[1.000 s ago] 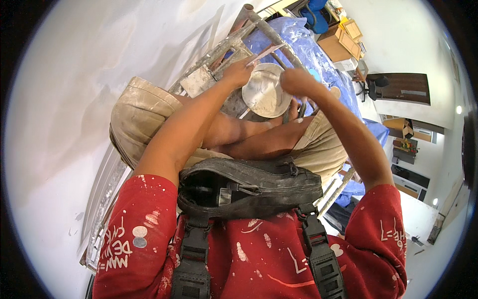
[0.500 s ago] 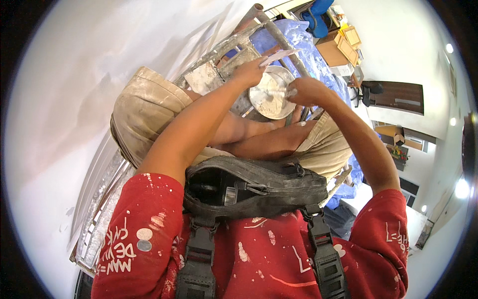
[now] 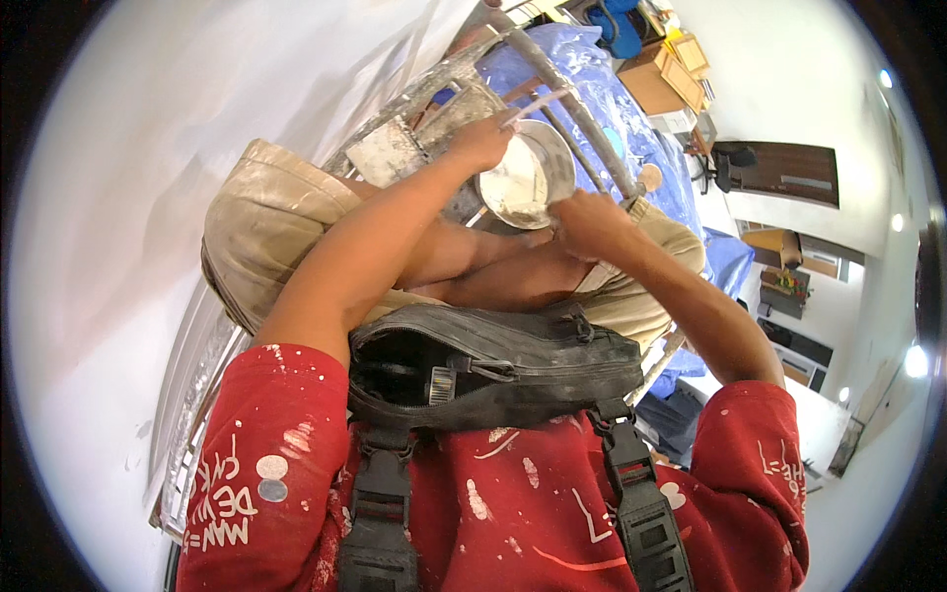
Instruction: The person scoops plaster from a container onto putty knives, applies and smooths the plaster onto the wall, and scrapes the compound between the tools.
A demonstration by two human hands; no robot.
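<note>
A round metal bowl [image 3: 567,163] with white paste [image 3: 523,178] in it stands on the scaffold, just beyond my crossed legs. My left hand [image 3: 485,141] is closed on a thin, flat, pale blade [image 3: 541,105], held above the bowl's far left rim. Seen nearly edge-on, the blade points to the far right. My right hand [image 3: 589,223] is at the near right rim of the bowl with its fingers curled. Whether those fingers grip the rim or a small tool is hidden.
A white wall [image 3: 118,247] rises close on my left. Scaffold pipes [image 3: 577,104] run past the bowl, and blue plastic sheeting [image 3: 621,118] lies beyond them. An unzipped black bag [image 3: 493,365] hangs across my front. Cardboard boxes [image 3: 656,84] stand at the far right.
My right hand has come from over the bowl down to its near right rim. My left hand, still holding the blade, shows slightly further left, as the whole view has shifted a little.
</note>
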